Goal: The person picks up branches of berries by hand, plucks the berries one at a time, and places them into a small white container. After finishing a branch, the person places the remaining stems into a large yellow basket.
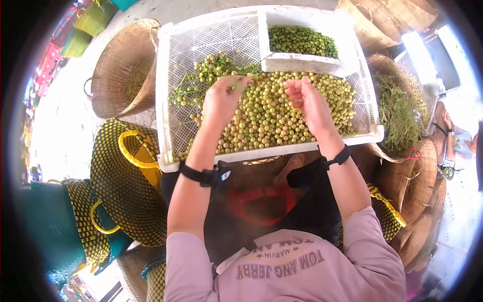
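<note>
Head view: round fruit lay loose beside leafy sprigs in a white tray

At far left stood a woven basket (pixel 108 65), ribbed and tan. Next, inside the rigid, mesh-floored tray (pixel 163 90), thin green sprigs (pixel 188 88) tangled near the left hand (pixel 221 95); its fingers were bent almost closed, though any hold was unclear. Smooth, yellow-green fruit (pixel 264 110) spread across the middle, below a smooth-walled box (pixel 292 63) of smaller, darker fruit (pixel 302 41). The right hand (pixel 314 108) hovered half-open, fingers loosely curled, apparently empty. A light fingertip pinch at the stems probably suited such fruit, sparing the skins. Wiry stalks (pixel 395 105) bristled farther right.
</note>
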`<state>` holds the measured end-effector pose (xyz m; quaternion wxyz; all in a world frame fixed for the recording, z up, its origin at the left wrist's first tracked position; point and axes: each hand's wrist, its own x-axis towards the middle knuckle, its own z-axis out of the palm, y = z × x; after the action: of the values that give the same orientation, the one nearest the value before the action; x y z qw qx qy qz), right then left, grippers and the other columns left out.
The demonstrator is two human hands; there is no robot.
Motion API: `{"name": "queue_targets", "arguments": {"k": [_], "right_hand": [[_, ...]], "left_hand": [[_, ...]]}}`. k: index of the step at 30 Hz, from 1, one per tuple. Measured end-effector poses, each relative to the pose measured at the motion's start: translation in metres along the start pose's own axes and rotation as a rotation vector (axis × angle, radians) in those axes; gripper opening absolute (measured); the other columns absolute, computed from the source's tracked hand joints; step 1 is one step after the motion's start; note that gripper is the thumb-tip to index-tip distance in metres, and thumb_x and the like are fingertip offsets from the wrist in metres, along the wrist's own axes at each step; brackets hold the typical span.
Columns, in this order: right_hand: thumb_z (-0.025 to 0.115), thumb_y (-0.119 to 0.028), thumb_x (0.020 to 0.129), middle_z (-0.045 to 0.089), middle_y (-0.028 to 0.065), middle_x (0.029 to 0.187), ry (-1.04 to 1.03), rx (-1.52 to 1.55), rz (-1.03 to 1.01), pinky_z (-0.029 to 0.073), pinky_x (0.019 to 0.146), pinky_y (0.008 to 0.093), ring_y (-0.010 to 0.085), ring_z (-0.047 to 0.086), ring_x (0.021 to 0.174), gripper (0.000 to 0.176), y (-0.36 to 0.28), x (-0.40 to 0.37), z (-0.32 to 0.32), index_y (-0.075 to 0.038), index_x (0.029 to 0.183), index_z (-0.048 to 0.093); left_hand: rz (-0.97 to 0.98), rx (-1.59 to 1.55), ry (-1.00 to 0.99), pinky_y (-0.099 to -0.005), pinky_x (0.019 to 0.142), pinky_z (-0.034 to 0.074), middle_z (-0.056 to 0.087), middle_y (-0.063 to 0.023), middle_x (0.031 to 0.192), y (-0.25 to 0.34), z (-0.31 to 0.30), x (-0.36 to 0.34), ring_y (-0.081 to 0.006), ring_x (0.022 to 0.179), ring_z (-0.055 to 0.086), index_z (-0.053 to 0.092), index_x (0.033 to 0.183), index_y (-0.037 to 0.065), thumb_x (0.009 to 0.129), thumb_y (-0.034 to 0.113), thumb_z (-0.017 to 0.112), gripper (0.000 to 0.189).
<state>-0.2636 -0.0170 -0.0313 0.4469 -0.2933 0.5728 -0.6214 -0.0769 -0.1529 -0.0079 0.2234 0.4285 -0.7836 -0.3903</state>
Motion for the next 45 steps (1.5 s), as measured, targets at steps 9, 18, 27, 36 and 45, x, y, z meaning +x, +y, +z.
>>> {"name": "queue_targets", "arguments": {"k": [9, 18, 27, 36, 45], "right_hand": [[0.053, -0.032, 0.095, 0.061, 0.003, 0.108, -0.147, 0.226, 0.005, 0.045, 0.075, 0.023, 0.009, 0.055, 0.085, 0.035, -0.006, -0.013, 0.065, -0.006, 0.119, 0.053], [0.06, -0.02, 0.092, 0.056, -0.0063, 0.082, -0.228, 0.35, 0.055, 0.036, 0.061, 0.0189, 0.0026, 0.046, 0.07, 0.013, 0.002, -0.032, 0.08, -0.009, 0.098, 0.058], [0.052, -0.018, 0.095, 0.058, -0.0009, 0.083, -0.129, 0.652, 0.121, 0.041, 0.063, 0.0216, 0.0063, 0.051, 0.071, 0.013, 0.004, -0.043, 0.083, -0.009, 0.103, 0.057], [0.05, -0.021, 0.095, 0.053, -0.0011, 0.08, -0.251, 0.693, 0.206, 0.038, 0.056, 0.0215, 0.007, 0.046, 0.067, 0.014, 0.013, -0.062, 0.063, -0.008, 0.097, 0.056], [0.054, -0.033, 0.095, 0.047, -0.0063, 0.072, -0.243, 0.46, 0.073, 0.028, 0.05, 0.0184, 0.0017, 0.036, 0.057, 0.026, 0.014, -0.079, 0.099, -0.007, 0.098, 0.057]], "left_hand": [[-0.186, -0.699, -0.27, -0.0194, 0.06, 0.036, 0.06, 0.0052, 0.08, 0.016, -0.034, -0.029, -0.0031, 0.067, 0.045, 0.068, 0.098, 0.004, 0.093, 0.027, 0.057, 0.026], [-0.183, -0.711, -0.052, -0.0191, 0.059, 0.035, 0.058, 0.0038, 0.076, 0.012, -0.01, -0.051, -0.0024, 0.065, 0.044, 0.064, 0.084, 0.006, 0.094, 0.028, 0.056, 0.026], [-0.336, -0.984, 0.0, -0.0171, 0.052, 0.032, 0.059, 0.0046, 0.077, 0.019, 0.002, -0.073, -0.0005, 0.06, 0.043, 0.063, 0.086, 0.009, 0.094, 0.026, 0.056, 0.02], [-0.31, -1.14, 0.103, -0.016, 0.045, 0.025, 0.054, 0.0035, 0.074, 0.02, -0.022, -0.08, -0.0019, 0.055, 0.037, 0.06, 0.084, 0.012, 0.093, 0.028, 0.057, 0.019], [-0.264, -1.061, 0.096, -0.0151, 0.046, 0.025, 0.056, 0.0037, 0.073, 0.03, -0.012, -0.095, -0.0004, 0.055, 0.037, 0.061, 0.084, 0.01, 0.093, 0.027, 0.058, 0.019]]}}
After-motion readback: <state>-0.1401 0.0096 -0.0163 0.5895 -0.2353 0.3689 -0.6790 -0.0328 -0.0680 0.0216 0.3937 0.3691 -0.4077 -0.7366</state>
